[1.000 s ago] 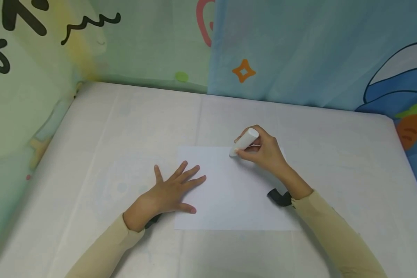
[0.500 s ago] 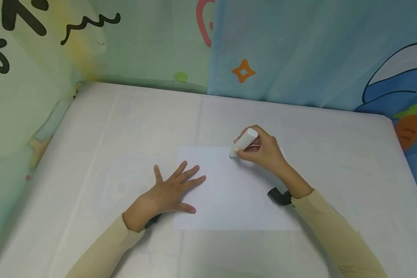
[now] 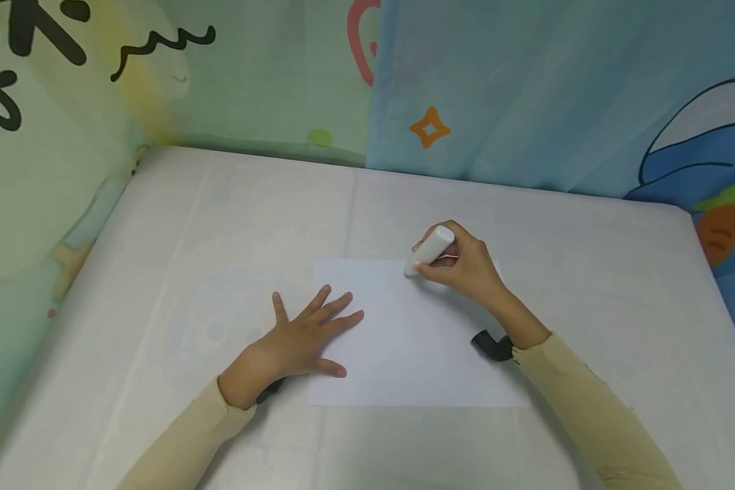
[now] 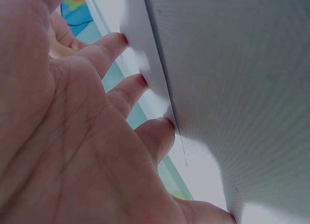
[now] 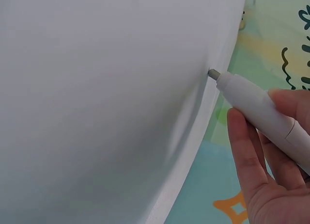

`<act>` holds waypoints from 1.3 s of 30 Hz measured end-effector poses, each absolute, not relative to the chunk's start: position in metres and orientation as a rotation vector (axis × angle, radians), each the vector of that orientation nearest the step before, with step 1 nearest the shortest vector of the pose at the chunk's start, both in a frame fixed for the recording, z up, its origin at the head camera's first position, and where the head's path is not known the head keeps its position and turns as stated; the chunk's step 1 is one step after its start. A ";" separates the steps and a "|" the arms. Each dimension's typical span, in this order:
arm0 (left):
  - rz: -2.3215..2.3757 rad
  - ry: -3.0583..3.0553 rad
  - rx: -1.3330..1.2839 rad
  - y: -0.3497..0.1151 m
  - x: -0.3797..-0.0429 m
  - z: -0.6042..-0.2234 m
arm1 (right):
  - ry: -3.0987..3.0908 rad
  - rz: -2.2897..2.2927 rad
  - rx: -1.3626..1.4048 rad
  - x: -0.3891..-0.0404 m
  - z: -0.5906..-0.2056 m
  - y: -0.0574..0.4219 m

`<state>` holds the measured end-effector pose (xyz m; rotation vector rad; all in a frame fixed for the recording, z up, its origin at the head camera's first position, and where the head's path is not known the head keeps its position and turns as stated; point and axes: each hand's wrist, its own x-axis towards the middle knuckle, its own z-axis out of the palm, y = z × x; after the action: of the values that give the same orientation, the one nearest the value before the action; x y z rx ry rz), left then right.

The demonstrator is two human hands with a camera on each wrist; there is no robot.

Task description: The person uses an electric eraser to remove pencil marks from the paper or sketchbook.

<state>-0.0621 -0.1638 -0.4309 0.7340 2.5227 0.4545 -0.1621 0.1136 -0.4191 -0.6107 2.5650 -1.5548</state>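
Observation:
A sheet of white paper (image 3: 398, 354) lies on the white-covered table. My left hand (image 3: 300, 340) rests with spread fingers on the paper's left part and the table beside it; in the left wrist view, the fingertips (image 4: 140, 81) press down near the sheet's edge. Close to the paper's far edge, my right hand (image 3: 465, 265) pinches a thick white marker (image 3: 433, 245) between thumb and fingers. The marker is tilted, its lower end at the paper. The right wrist view shows its narrow grey tip (image 5: 214, 74) meeting the white surface.
The table (image 3: 233, 204) extends around the sheet on every side. Printed curtains (image 3: 527, 88) hang along its back and left edges. A black strap piece (image 3: 493, 347) juts from under the right sleeve.
Both hands and the marker hold nearly the same places. The head view has shifted very slightly.

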 end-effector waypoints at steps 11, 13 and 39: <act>0.467 2.513 0.722 -0.163 -0.062 -0.428 | 2.540 -1.488 -0.588 -0.149 -0.415 0.117; 0.469 2.510 0.722 -0.163 -0.061 -0.428 | 2.531 -1.495 -0.598 -0.147 -0.416 0.118; 0.474 2.510 0.719 -0.163 -0.062 -0.429 | 2.506 -1.534 -0.655 -0.140 -0.418 0.120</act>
<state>-0.0617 -0.1631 -0.4294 0.7192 2.5096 0.4745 -0.1403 0.1201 -0.4176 -0.6546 2.5064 -1.5337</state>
